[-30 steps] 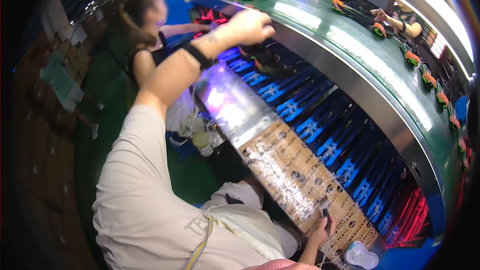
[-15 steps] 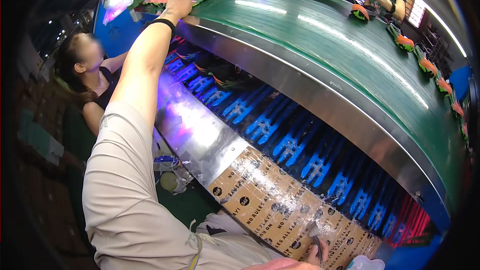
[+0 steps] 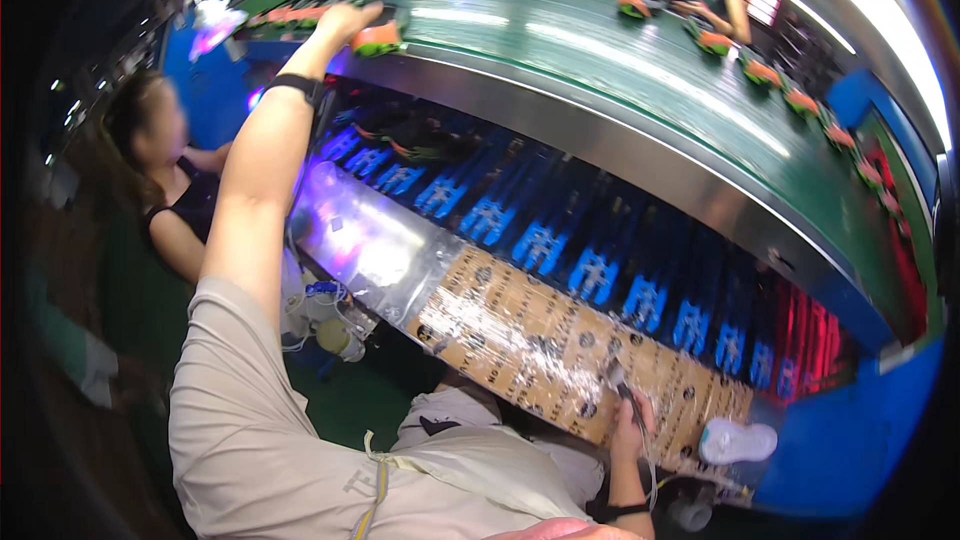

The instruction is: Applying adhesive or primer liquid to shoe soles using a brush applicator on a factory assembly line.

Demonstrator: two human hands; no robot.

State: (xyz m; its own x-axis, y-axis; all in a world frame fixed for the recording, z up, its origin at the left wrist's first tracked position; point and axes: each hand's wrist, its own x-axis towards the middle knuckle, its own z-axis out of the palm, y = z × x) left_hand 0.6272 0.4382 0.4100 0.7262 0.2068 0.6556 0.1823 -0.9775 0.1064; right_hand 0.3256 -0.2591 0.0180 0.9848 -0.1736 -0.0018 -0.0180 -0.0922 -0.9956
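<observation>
Held in right hand (image 3: 636, 422) with curled fingers: corded brush (image 3: 621, 387). At orange-black shoe (image 3: 378, 38) with left hand (image 3: 350, 20); cannot tell finger spread.

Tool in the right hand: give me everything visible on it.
The tool is slim, with a pale grey, brush-like head and a dark handle; the head's material is too blurred to tell. The right hand grips the handle, hiding part of it. It slants, head up and left in the picture, over the printed brown covering; I can't tell whether they touch. A pale cord trails below the hand, possibly from the tool.
</observation>
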